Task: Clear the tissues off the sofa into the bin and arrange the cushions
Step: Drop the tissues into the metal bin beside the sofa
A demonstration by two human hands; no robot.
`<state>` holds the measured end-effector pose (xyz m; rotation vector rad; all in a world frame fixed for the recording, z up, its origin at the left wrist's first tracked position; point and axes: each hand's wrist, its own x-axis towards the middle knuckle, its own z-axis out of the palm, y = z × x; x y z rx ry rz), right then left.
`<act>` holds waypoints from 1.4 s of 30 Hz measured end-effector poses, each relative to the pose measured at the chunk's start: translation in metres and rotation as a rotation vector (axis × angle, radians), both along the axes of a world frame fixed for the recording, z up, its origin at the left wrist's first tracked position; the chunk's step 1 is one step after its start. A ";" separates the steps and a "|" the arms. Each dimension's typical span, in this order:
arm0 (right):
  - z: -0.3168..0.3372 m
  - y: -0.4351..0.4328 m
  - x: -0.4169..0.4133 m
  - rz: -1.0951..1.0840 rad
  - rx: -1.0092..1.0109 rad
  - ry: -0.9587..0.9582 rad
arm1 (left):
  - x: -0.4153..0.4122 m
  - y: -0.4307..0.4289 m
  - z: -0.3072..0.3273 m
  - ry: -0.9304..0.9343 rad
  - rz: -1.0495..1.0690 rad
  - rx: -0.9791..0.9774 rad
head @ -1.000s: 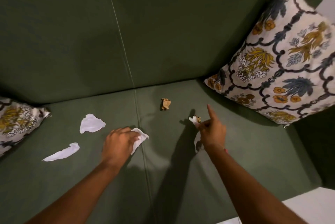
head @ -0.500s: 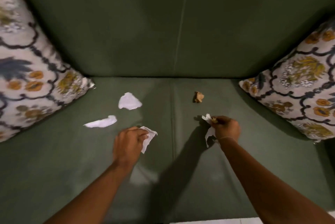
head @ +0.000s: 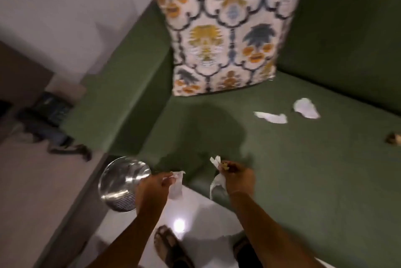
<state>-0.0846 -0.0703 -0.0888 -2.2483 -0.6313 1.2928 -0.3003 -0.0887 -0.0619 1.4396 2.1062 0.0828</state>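
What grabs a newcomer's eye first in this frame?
The big floral cushion propped in the corner of the green sofa, top centre. Next, the shiny metal bin on the floor at lower left, with the left hand beside its rim and the right hand nearby, each shut on a white tissue. Two more tissues lie loose on the seat at right.

1. Small brown crumpled scrap (head: 393,139) on green sofa seat: cut by right frame edge.
2. Floral patterned cushion (head: 225,29): top cropped, motion-blurred.
3. Round shiny metal bin (head: 121,183): right rim hidden behind left hand (head: 152,189), inside unreadable.
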 end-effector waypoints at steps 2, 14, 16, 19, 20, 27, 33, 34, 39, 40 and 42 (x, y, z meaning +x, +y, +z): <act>-0.010 -0.002 -0.058 0.127 -0.042 -0.023 | -0.050 -0.013 -0.007 0.010 0.119 -0.049; -0.065 -0.037 -0.225 0.329 -0.015 -0.051 | -0.198 -0.036 -0.096 -0.044 0.605 -0.107; -0.080 -0.035 -0.246 0.356 -0.045 -0.025 | -0.199 -0.038 -0.110 -0.076 0.634 -0.122; -0.102 -0.025 -0.274 0.433 -0.030 -0.073 | -0.199 -0.041 -0.127 -0.143 0.671 -0.115; -0.108 -0.021 -0.281 0.450 -0.027 -0.096 | -0.198 -0.041 -0.131 -0.159 0.669 -0.105; -0.132 -0.008 -0.301 0.542 -0.118 -0.099 | -0.203 -0.041 -0.140 -0.157 0.628 -0.107; -0.103 -0.011 -0.277 0.608 -0.063 -0.039 | -0.202 -0.044 -0.104 -0.051 0.412 -0.080; -0.093 -0.012 -0.267 0.604 -0.056 -0.017 | -0.198 -0.044 -0.093 -0.021 0.356 -0.068; -0.029 -0.016 -0.191 0.589 0.040 -0.040 | -0.156 -0.034 -0.025 0.088 0.065 -0.014; -0.017 -0.016 -0.172 0.587 0.061 -0.070 | -0.144 -0.030 -0.013 0.099 0.015 -0.010; 0.007 -0.013 -0.129 0.562 0.085 -0.108 | -0.114 -0.019 0.011 0.109 -0.066 -0.011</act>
